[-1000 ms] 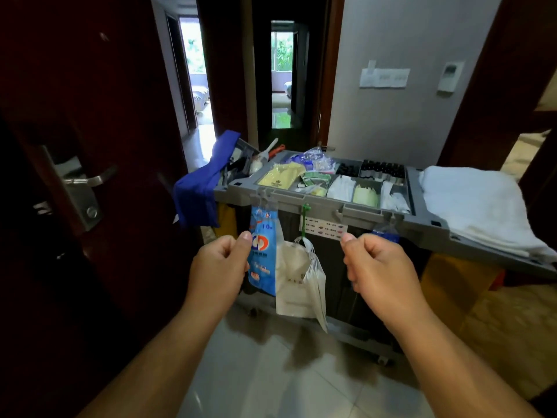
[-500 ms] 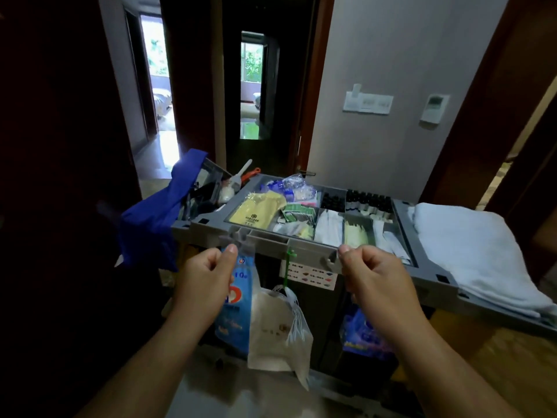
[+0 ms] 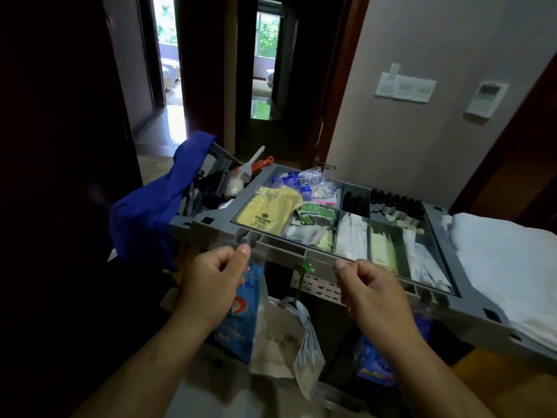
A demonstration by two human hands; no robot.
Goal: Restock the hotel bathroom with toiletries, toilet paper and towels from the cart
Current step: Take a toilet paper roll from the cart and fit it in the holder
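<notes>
Change: grey plastic cart tray [image 3: 319,262] is sitting nearer and fuller in view than 1 s ago; the view is now looking down into its compartments.
Hands vs. before: both were hanging apart from the cart front, now they're up at the tray's near rim.
L hand [image 3: 211,285]: fingers curled in, thumb on top, nothing visible inside; thumb tip is lying at the rim, contact can't be told.
R hand [image 3: 370,294]: same curl, nothing seen in it, thumb tip just at the rim edge.
Task things: toiletries are lying in the tray, e.g. flat yellow plastic packet [image 3: 268,211] and rows of small dark bottles [image 3: 394,203]; folded white towels [image 3: 506,267] are stacked on the cart's right end.
Meaning: prob. arriving at the cart; picking isn't begun yet, nothing taken.
Hidden: lower shelves are sitting behind the arms, the hanging blue printed bag [image 3: 241,315] and the white plastic bag [image 3: 280,336]; no toilet paper is showing.
Cut off: towels are running out of frame at right.
Unclear: left side v. dark around the draped blue cloth [image 3: 150,215]; packet print too small to read.
</notes>
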